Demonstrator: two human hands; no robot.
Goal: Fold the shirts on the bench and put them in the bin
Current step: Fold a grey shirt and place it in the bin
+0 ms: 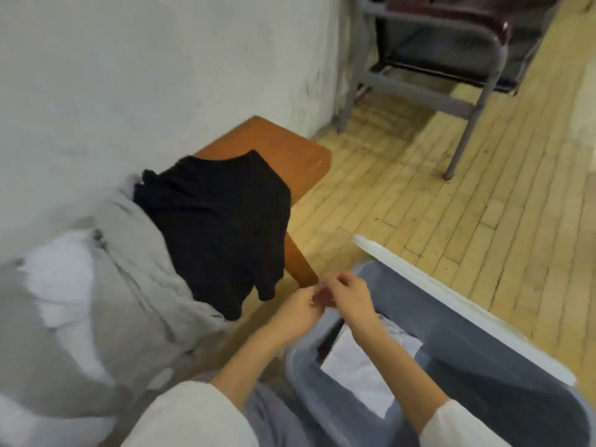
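One white shirt (364, 372) lies folded in the bin (483, 366). Above the bin's corner the left hand (298, 309) and right hand (350, 295) meet, fingers curled; whether they pinch anything I cannot tell. Beyond, on the worktop (290, 156), a black shirt (219, 221) and grey garment (129, 269) lie unfolded, so most of the work looks left.

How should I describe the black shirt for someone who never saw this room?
Find the brown wooden bench against the white wall. The black shirt lies on it, over a grey garment, hanging off the front edge. It is the only dark piece there.
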